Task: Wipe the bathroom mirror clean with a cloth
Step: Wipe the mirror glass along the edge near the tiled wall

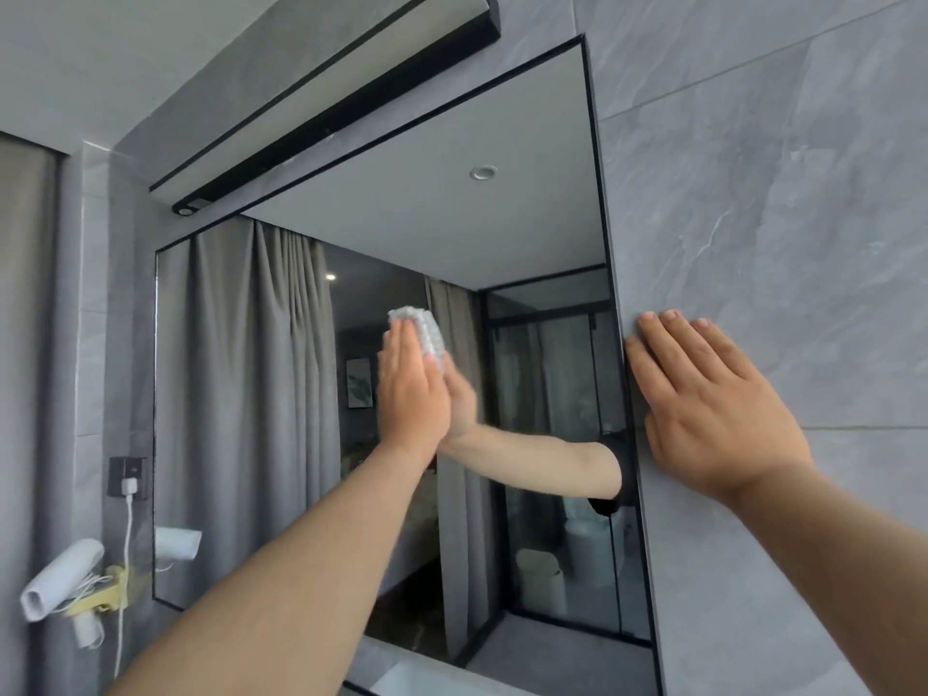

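Our right hand (703,409) lay flat on the grey tiled wall (778,203), fingers straight and spread, just beside the mirror (281,394) edge. Farther in, our left hand (409,389) — fingers straight and together — pressed the white cloth (424,329) against the glass, near the mirror's middle.

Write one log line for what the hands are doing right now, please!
step: wiping | left hand: flat, presses white cloth on mirror | right hand: flat on tile wall by mirror edge

Head cam, close, angled up at mirror (381,203).
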`<state>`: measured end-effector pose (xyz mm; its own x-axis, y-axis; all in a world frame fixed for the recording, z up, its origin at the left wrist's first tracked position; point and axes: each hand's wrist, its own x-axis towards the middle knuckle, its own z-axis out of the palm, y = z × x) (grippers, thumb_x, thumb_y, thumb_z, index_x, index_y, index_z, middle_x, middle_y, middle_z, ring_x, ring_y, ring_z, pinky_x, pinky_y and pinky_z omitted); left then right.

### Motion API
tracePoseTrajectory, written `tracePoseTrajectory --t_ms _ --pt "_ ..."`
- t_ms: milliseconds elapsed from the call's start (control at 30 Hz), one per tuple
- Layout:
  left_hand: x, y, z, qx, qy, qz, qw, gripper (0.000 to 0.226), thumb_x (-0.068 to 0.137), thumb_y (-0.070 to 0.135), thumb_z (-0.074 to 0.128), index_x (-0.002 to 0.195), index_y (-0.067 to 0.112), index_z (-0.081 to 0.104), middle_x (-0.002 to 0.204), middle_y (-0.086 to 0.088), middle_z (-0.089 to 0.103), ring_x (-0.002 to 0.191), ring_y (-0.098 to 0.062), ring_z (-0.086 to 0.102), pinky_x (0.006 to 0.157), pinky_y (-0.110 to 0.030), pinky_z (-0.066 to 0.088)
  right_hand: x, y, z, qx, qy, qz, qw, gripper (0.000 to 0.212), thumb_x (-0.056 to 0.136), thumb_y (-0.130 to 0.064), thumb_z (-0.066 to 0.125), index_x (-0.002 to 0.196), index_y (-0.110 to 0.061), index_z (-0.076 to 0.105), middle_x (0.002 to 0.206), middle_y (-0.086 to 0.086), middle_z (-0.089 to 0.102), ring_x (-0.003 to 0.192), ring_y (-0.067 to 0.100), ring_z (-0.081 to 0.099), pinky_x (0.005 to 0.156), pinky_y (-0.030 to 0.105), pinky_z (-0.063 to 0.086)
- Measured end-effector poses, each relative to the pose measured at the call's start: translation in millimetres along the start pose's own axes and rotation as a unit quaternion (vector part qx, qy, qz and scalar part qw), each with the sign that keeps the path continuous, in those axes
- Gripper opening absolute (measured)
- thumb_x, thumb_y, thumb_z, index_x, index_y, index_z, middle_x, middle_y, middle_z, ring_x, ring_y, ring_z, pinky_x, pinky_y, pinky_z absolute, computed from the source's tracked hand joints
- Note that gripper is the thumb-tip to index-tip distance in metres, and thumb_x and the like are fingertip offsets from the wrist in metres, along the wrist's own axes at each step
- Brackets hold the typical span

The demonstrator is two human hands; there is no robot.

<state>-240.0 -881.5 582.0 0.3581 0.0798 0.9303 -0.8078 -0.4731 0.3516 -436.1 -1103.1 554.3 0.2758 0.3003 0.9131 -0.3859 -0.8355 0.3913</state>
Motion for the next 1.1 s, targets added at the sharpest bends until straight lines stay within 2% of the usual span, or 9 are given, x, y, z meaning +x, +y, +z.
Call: tracePoseTrajectory --t_ms 233,433,533,600,667,833,933,1000,1100 --pt "-7.1 -94.1 -26.9 0.016 0.018 -0.182 0.983 0.055 0.105 0.024 0.022 0.158 0.014 0.011 0.165 -0.002 0.009 0.152 -0.014 0.006 0.123 -0.029 0.002 0.4 1.5 0.7 -0.004 0.003 -0.001 1.0 0.057 0.083 -0.014 0.042 0.135 0.007 0.053 0.145 0.028 0.046 0.135 0.045 0.044 0.118 0.053 0.025" --pt "-14.3 -117.7 -36.0 -0.015 -0.007 -0.234 0.972 0.056 0.105 0.019 0.024 0.158 0.013 0.008 0.166 -0.003 0.004 0.152 -0.013 0.001 0.123 -0.029 -0.001 0.9 -0.3 -2.4 -0.005 -0.003 0.001 1.0 0.058 0.08 -0.012 0.05 0.134 0.007 0.053 0.144 0.029 0.047 0.134 0.046 0.046 0.117 0.053 0.024" --pt "-15.5 -101.1 -33.7 -0.002 -0.01 -0.221 0.975 0.057 0.104 0.019 0.027 0.158 0.012 0.009 0.166 -0.005 0.006 0.152 -0.015 0.002 0.123 -0.03 0.001 0.4 -0.3 -3.4 -0.007 -0.009 0.003 1.0 0.059 0.08 -0.012 0.049 0.135 0.007 0.053 0.144 0.029 0.047 0.134 0.045 0.045 0.117 0.053 0.024" --pt "-20.7 -77.9 -32.1 0.03 -0.012 -0.187 0.982 0.057 0.104 0.022 0.03 0.157 0.012 0.013 0.165 -0.006 0.011 0.152 -0.018 0.009 0.124 -0.033 0.007 1.0 -0.9 -4.1 -0.005 -0.015 0.005 1.0 0.058 0.081 -0.014 0.045 0.135 0.007 0.052 0.145 0.028 0.047 0.135 0.045 0.045 0.118 0.053 0.025" --pt "-30.1 -43.5 -27.4 0.053 -0.017 -0.13 0.99 0.054 0.105 0.023 0.026 0.157 0.011 0.013 0.165 -0.007 0.011 0.152 -0.018 0.009 0.124 -0.032 0.006 1.6 -1.0 -5.0 -0.004 -0.022 0.007 1.0 0.059 0.084 -0.018 0.038 0.136 0.007 0.052 0.145 0.028 0.046 0.135 0.045 0.044 0.118 0.053 0.025" --pt "-61.2 30.7 -1.9 0.039 -0.037 0.036 0.998 0.062 0.099 0.039 0.0 0.155 0.013 0.003 0.164 -0.004 0.0 0.15 -0.011 -0.01 0.124 -0.034 -0.005 1.6 -1.2 -6.4 0.0 -0.029 0.007 1.0 0.062 0.083 -0.022 0.035 0.136 0.007 0.052 0.146 0.028 0.046 0.136 0.044 0.043 0.118 0.053 0.025" --pt "-84.2 57.2 10.0 0.042 -0.103 0.176 0.978 0.06 0.101 0.032 0.004 0.157 0.009 0.008 0.165 -0.007 -0.002 0.151 -0.013 -0.013 0.124 -0.039 -0.002 1.1 -1.2 -6.1 0.011 -0.021 0.01 1.0 0.062 0.084 -0.022 0.034 0.136 0.007 0.052 0.145 0.027 0.046 0.135 0.044 0.044 0.119 0.052 0.024" --pt "-100.2 69.4 14.9 0.063 -0.137 0.263 0.953 0.063 0.102 0.033 -0.002 0.156 0.004 0.01 0.165 -0.012 0.001 0.152 -0.019 -0.01 0.124 -0.04 -0.002 0.7 -0.7 -6.3 0.019 -0.02 0.01 1.0 0.062 0.085 -0.023 0.033 0.136 0.008 0.052 0.145 0.027 0.047 0.135 0.045 0.044 0.119 0.052 0.024" --pt "-110.0 69.9 17.6 0.099 -0.161 0.316 0.93 0.065 0.103 0.034 0.001 0.153 -0.002 0.018 0.163 -0.019 0.009 0.152 -0.027 -0.001 0.124 -0.043 0.002 1.0 -0.3 -7.6 0.022 -0.022 0.007 0.999 0.063 0.085 -0.024 0.033 0.136 0.008 0.052 0.146 0.028 0.046 0.135 0.045 0.044 0.119 0.052 0.024"
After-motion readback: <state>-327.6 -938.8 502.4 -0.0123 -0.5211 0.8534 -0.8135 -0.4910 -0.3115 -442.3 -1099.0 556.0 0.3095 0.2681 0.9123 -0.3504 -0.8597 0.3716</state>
